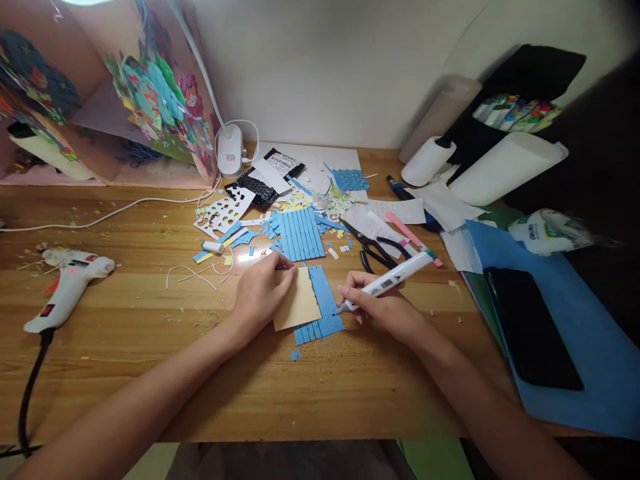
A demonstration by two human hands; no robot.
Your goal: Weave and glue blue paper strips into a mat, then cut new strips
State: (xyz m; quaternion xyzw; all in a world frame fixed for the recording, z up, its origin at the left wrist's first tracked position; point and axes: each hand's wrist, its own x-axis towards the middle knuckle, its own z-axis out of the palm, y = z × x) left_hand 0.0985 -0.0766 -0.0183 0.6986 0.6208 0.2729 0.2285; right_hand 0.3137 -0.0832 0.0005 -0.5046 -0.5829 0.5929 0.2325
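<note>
A pale yellow card (301, 308) lies slantwise over a blue paper piece (327, 310), which shows dark ruled lines at its lower left. My left hand (260, 290) presses on the card's upper left, fingers curled at its top edge and thumb along it. In my right hand (383, 308) is a white marker (395, 280), its grey tip at the blue paper near the card's right edge. Beyond both hands is another blue paper piece (301, 235) with dark lines. A loose marker cap (213, 247) rests to its left.
Black-handled scissors (373, 247) lie beyond my right hand, among paper scraps (340, 203). A glue gun (73, 283) is at the left. At the right, a black phone (533, 327) lies on blue sheets (595, 367), near paper rolls (507, 167) and a marker holder (530, 77).
</note>
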